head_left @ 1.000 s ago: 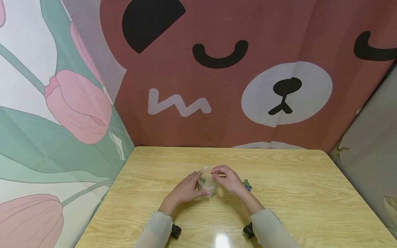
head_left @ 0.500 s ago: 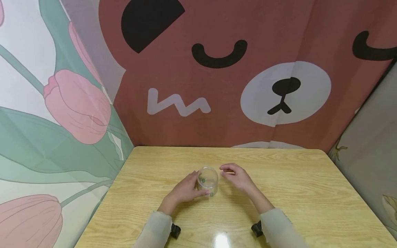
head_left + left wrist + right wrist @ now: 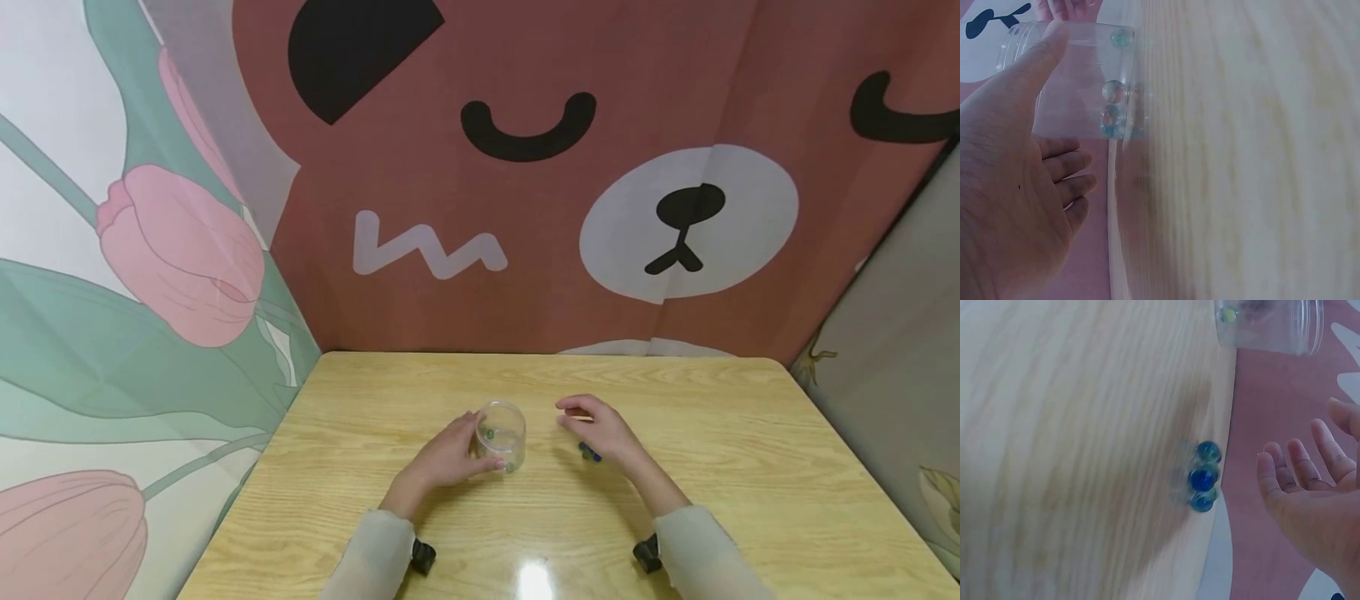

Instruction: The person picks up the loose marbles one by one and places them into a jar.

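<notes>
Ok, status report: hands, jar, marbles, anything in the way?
Left hand holding clear jar, upright, marbles inside. Right hand open, raised near loose marbles, touching none. No obstruction seen between right hand and loose marbles.

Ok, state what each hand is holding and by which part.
The left hand holds the clear jar by its side wall; the right hand holds nothing.

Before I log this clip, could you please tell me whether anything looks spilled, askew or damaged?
Nothing stands out: the clear jar stands upright with marbles inside, and the loose marbles sit clustered on the table.
</notes>
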Available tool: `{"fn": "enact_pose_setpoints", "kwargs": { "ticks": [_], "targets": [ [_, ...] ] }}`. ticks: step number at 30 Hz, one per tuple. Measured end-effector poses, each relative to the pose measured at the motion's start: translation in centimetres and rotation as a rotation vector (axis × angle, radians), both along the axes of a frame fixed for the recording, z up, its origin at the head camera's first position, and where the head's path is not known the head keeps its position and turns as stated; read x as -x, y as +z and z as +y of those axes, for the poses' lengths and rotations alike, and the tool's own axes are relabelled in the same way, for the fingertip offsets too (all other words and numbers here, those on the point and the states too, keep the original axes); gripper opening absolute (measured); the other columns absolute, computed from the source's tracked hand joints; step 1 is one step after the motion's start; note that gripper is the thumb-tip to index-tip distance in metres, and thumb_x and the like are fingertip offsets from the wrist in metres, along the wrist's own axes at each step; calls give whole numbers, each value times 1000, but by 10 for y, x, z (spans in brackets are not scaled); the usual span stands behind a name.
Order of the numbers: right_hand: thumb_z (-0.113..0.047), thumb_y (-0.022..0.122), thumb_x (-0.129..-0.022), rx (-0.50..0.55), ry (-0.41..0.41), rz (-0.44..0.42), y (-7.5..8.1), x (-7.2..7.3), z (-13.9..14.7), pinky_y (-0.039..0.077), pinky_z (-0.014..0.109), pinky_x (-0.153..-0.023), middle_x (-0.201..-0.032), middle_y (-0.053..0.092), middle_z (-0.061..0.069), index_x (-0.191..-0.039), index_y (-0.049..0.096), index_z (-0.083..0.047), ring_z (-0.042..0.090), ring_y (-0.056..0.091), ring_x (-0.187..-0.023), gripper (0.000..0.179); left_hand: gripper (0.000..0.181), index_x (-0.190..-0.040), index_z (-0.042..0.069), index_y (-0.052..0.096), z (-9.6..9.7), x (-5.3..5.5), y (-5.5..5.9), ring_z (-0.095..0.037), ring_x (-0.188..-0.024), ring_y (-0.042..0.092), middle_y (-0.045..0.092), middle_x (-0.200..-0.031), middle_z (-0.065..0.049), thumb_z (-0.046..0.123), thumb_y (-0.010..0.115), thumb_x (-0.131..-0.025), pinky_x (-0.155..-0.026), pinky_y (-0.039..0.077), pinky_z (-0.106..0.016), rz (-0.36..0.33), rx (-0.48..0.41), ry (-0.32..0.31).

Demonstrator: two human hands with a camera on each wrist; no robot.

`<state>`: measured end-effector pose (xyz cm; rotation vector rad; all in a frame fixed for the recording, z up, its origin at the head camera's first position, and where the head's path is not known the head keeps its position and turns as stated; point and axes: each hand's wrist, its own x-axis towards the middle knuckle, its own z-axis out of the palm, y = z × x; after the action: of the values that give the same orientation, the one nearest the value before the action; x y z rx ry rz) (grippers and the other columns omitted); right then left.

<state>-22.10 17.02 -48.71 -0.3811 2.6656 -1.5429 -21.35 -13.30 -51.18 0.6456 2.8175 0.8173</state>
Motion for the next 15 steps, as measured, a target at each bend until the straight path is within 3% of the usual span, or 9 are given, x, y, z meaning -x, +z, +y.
{"fn": "enact_pose_setpoints", "kwargs": {
  "ticks": [10,15],
  "targets": [
    [-21,67,-100,-17,38,28,-3,0,19,50,50,-103,-132,60,18,-126,65,2,41,56,-125,35,102,-162,17,27,-1,0,2,-31,-148,35,37,-161,-10,72,65,-85,-117,35,-53,9,-9,-12],
    [-25,66,-101,-43,64,-3,-3,-3,31,49,52,-104,-135,58,20,-130,63,2,45,53,-129,39,102,-162,15,26,-1,0,3,-33,-149,33,35,-162,-12,71,65,-86,-117,34,-54,-2,-7,-8]
  ]
}}
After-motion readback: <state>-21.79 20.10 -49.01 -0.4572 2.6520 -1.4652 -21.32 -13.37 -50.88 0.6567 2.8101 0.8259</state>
